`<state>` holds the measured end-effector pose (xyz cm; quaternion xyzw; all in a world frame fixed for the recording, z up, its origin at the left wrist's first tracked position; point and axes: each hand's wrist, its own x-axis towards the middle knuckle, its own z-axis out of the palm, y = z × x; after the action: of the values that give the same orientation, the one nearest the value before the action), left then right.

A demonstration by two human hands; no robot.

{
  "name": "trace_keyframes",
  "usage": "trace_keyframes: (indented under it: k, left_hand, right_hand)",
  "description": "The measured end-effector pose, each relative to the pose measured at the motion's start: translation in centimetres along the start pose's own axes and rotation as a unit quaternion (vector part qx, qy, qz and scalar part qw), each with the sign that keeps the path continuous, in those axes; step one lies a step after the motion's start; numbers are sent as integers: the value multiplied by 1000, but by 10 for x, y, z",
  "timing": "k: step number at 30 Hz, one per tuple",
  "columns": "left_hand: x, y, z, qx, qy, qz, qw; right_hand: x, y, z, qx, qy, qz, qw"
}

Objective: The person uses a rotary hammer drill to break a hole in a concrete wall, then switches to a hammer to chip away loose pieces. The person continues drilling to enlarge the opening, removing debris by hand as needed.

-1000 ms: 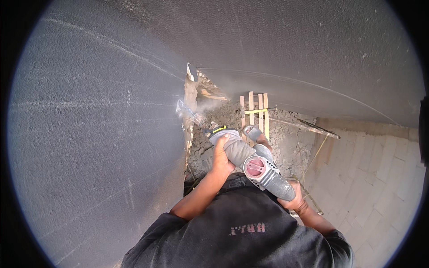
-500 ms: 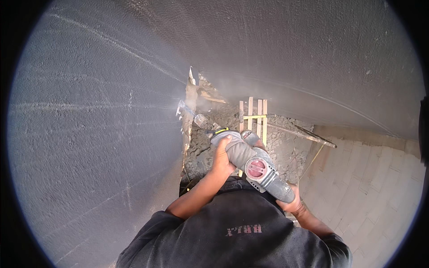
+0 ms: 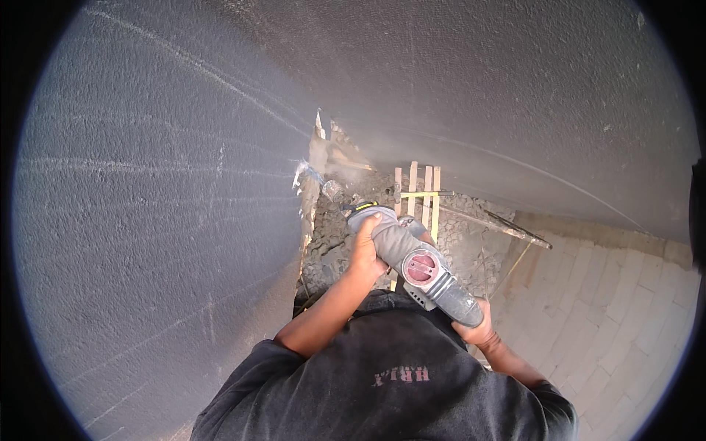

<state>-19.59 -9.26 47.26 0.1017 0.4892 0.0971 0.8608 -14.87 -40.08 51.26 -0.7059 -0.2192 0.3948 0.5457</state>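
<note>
I hold a dusty grey hammer drill point(image 3: 401, 250) slantwise, its nose toward the far left. My left hand point(image 3: 366, 246) wraps round the front of its body, thumb on top. Round the rear handle, my right hand point(image 3: 478, 327) is closed. The chisel bit point(image 3: 315, 175) meets the broken edge of the dark wall point(image 3: 184, 220) on the left. White chips and bright bare patches show at that spot. Part of the side handle point(image 3: 419, 228) is visible beyond the body; what touches it is mostly hidden.
Broken plaster rubble point(image 3: 471, 228) covers the area below. Several wooden slats point(image 3: 413, 187) stand beyond the drill, with a yellow-handled hammer point(image 3: 426, 193) across them. A long bar point(image 3: 507, 229) lies to the right, near pale paving point(image 3: 603, 294). Another dark wall point(image 3: 500, 95) rises ahead.
The drill's rear end has shifted slightly up and left with my right hand. The bit stays at the wall's broken edge. Both hands keep their hold.
</note>
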Motion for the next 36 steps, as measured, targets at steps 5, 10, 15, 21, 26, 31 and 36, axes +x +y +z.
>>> trace_keyframes:
  k: [5, 10, 15, 21, 26, 31, 36]
  left_hand:
    - [-4, -1, 4, -3, -10, 2, 1000]
    - [6, 19, 5, -8, -5, 5, 1000]
    - [-9, 18, 15, 10, 21, 46, 999]
    - [-7, 27, 20, 8, 17, 21, 1000]
    - [-4, 22, 19, 10, 24, 32, 999]
    - [4, 4, 5, -22, 34, 11, 999]
    - [-19, -35, 8, -20, 23, 46, 998]
  right_hand:
    - [3, -16, -3, -18, -8, -6, 1000]
    - [19, -24, 3, -32, -24, -9, 999]
    - [6, -45, 5, 7, -17, 5, 1000]
    - [0, -70, 13, 4, 67, 22, 997]
    - [0, -46, 19, -8, 147, -2, 989]
    - [-7, -27, -2, -1, 6, 73, 997]
    - [-41, -15, -9, 17, 43, 75, 996]
